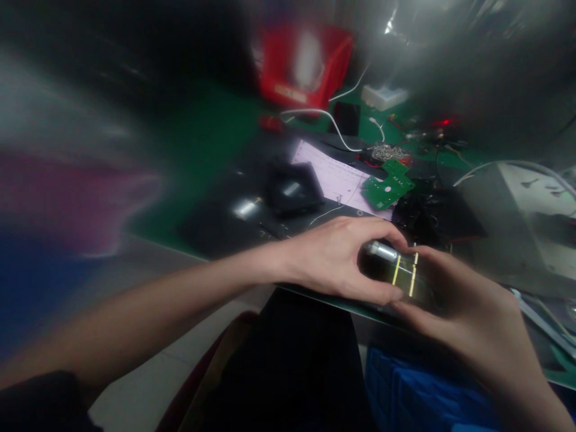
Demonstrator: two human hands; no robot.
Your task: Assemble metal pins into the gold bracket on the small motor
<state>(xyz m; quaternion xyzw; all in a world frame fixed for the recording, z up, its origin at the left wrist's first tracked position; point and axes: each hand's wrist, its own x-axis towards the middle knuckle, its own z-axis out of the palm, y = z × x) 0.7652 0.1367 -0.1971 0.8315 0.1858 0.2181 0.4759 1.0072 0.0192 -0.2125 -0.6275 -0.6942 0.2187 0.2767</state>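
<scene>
My left hand [342,258] and my right hand [459,306] meet at the near edge of the bench. Together they grip a small dark part with yellow stripes [405,276] and a shiny metal cylinder [381,250] at its top left. The left thumb and fingers curl round its left end. From the right, my other hand's fingers close on its far end. Motion blur hides the finer detail of the part.
A green circuit board [387,185] lies on a white sheet [333,174] behind the hands. A black square part [292,189] sits left of it. A red bin [306,63] stands at the back, with white cables [333,120] nearby. A grey box [517,216] is at the right.
</scene>
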